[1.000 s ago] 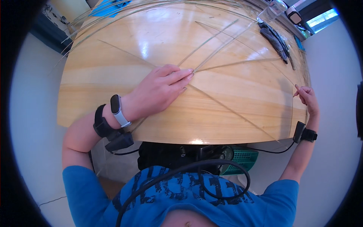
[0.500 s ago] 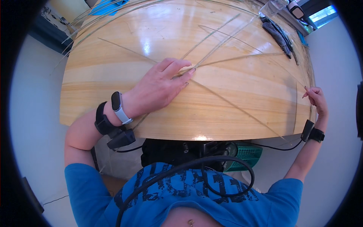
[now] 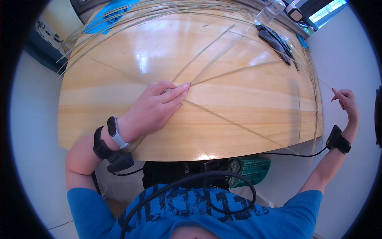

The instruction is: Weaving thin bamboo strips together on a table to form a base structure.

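Observation:
Several thin straw-coloured strips (image 3: 238,125) cross on the table and fan outward from one point. My left hand (image 3: 153,104) is over that crossing, its fingers closed and pressed on the strips; its fingertips partly hide the place where they meet. Out past the table's right edge, my right hand (image 3: 345,100) pinches the end of a single thin strip (image 3: 325,84). This strip runs back toward the far right of the table, where it becomes too faint to follow.
Long loose strips (image 3: 159,11) curve along the far edge; more strips (image 3: 316,107) lie along the right edge. Dark gloves (image 3: 274,44) and a clear bottle (image 3: 269,12) are at the far right. A blue cloth (image 3: 107,18) lies far left. Cables trail from my wrist bands.
My right hand has moved outward to the right, beyond the table edge, with the strip's end in its pinch. My left hand stays on the crossing. The whole view has shifted slightly.

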The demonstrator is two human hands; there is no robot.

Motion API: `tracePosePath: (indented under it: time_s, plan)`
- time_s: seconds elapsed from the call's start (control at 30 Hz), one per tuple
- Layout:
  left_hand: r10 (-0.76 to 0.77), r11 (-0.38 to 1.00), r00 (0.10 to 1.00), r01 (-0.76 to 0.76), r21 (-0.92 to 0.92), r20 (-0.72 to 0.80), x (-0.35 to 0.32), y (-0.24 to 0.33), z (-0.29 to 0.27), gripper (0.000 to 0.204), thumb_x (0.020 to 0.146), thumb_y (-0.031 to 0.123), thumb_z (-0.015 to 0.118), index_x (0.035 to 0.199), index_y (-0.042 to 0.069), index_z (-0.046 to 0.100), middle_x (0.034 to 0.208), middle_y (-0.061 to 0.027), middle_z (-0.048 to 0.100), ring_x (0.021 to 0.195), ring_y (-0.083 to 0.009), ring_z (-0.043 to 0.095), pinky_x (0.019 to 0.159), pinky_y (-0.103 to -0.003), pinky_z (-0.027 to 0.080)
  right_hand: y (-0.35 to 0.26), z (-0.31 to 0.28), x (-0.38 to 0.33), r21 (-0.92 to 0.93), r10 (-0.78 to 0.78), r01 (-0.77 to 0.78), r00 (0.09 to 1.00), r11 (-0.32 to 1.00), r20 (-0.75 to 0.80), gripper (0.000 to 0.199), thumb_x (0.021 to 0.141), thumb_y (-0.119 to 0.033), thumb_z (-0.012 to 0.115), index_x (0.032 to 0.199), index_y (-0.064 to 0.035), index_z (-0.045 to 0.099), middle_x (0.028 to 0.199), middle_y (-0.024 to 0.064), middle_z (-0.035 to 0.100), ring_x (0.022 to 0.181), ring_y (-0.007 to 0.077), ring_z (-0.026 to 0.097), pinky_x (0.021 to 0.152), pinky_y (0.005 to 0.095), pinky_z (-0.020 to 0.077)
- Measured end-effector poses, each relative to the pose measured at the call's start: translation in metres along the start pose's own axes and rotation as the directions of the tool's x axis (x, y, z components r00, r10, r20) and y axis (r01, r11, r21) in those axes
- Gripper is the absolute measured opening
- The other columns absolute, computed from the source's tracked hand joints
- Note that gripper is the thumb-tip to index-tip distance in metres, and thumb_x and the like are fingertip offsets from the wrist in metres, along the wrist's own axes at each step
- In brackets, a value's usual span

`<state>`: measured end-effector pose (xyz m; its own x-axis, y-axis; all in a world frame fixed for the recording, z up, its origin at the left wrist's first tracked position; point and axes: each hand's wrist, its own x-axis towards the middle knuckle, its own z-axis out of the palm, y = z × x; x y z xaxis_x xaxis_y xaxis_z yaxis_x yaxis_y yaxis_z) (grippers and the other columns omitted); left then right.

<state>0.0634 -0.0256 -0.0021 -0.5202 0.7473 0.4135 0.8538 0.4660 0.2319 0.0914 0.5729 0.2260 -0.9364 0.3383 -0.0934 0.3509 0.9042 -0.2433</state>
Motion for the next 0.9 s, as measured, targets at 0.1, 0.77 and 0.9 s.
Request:
tracePosePath:
  time_s: [0.1,0.77,0.9]
  plan:
    - [0.006,1.000,1.000,-0.007,0.011,0.009,0.001,-0.001,0.000,0.035,0.086,0.004,0.063,0.119,-0.004,0.064,0.138,-0.0107,0.058,0.114,-0.0267,0.057,0.099,-0.037,0.046,-0.014,-0.026,-0.004,-0.103,-0.052,0.044,0.996,0.994,-0.069,0.045,0.093,-0.039,0.069,0.065,-0.0052,0.069,0.046,-0.0096,0.037,0.039,0.0016,0.029,0.039,0.0240,0.0182]
    - [0.041,0.999,0.999,-0.041,0.005,-0.033,-0.001,-0.002,0.001,0.032,0.085,0.004,0.062,0.116,-0.006,0.065,0.135,-0.0138,0.059,0.115,-0.0280,0.057,0.099,-0.037,0.047,0.000,0.076,0.069,0.154,-0.020,-0.035,0.941,0.987,0.338,0.041,0.093,-0.039,0.069,0.071,-0.0045,0.072,0.049,-0.0072,0.041,0.044,0.0037,0.033,0.044,0.0245,0.0219]
    - [0.029,1.000,0.999,-0.029,0.007,-0.016,-0.002,-0.002,0.001,0.032,0.084,0.003,0.062,0.115,-0.006,0.065,0.135,-0.0136,0.059,0.114,-0.0276,0.058,0.097,-0.036,0.048,-0.025,0.108,0.074,0.232,-0.064,-0.060,0.869,0.971,0.491,0.038,0.093,-0.036,0.070,0.073,-0.0043,0.073,0.050,-0.0071,0.038,0.045,0.0054,0.031,0.045,0.0250,0.0214]
